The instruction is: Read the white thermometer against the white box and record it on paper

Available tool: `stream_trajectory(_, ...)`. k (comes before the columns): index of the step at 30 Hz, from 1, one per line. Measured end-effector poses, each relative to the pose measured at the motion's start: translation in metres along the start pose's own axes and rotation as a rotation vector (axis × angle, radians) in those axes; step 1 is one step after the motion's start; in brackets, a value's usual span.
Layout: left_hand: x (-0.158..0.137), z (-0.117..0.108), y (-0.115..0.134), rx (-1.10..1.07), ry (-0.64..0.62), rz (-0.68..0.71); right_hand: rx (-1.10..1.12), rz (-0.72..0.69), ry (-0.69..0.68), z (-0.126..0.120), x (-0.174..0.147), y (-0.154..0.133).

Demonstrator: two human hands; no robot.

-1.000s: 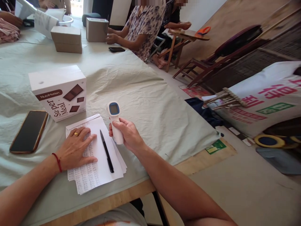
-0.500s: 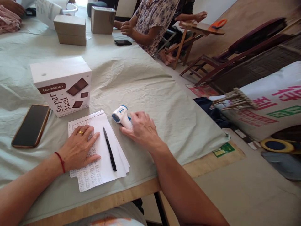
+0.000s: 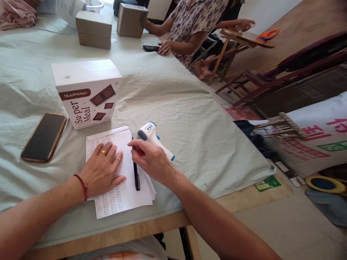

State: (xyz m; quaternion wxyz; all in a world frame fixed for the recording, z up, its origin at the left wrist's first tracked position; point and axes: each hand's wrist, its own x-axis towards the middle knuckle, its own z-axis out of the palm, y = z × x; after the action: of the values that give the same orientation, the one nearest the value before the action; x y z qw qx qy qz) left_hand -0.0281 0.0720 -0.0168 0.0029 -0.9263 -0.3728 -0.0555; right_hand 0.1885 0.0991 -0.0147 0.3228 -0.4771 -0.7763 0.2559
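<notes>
My right hand (image 3: 151,157) has its fingers closed round the upper part of a black pen (image 3: 137,177); the pen's lower end lies over the paper. My left hand (image 3: 105,168), with a gold ring and a red wrist cord, rests flat with fingers spread on a stack of white sheets (image 3: 124,195) covered in rows of handwriting. Just beyond my right hand lies a white and blue infrared thermometer (image 3: 149,131), its handle partly behind my fingers. A white "NutriMotion" box (image 3: 89,97) stands upright behind the paper.
At left a smartphone (image 3: 43,137) lies on the pale green tablecloth (image 3: 189,126). Two cardboard boxes (image 3: 94,30) (image 3: 132,21) stand at the far side. Across the table a person in a patterned shirt (image 3: 196,21) has a hand by a dark phone (image 3: 150,48). A wooden chair stands at right.
My right hand has left the thermometer and moved left onto the pen, which has turned slightly. My left hand stays on the paper. The person opposite has put a hand by the dark phone.
</notes>
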Motion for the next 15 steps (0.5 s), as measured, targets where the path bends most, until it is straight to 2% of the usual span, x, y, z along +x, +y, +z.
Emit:
stream_trajectory(4,0.0,0.002,0.002,-0.002,-0.023,-0.023,0.42,-0.077,0.002,-0.005,0.025,-0.002)
stream_trajectory(8,0.0,0.003,0.004,-0.005,-0.028,-0.044,0.74,-0.08,-0.022,0.019,0.046,-0.001)
stream_trajectory(12,0.0,0.004,0.004,0.003,-0.02,-0.041,0.761,0.121,0.136,0.054,0.051,0.008)
stream_trajectory(15,-0.001,0.005,0.003,0.013,0.003,-0.034,0.683,0.216,0.222,0.064,0.053,0.016)
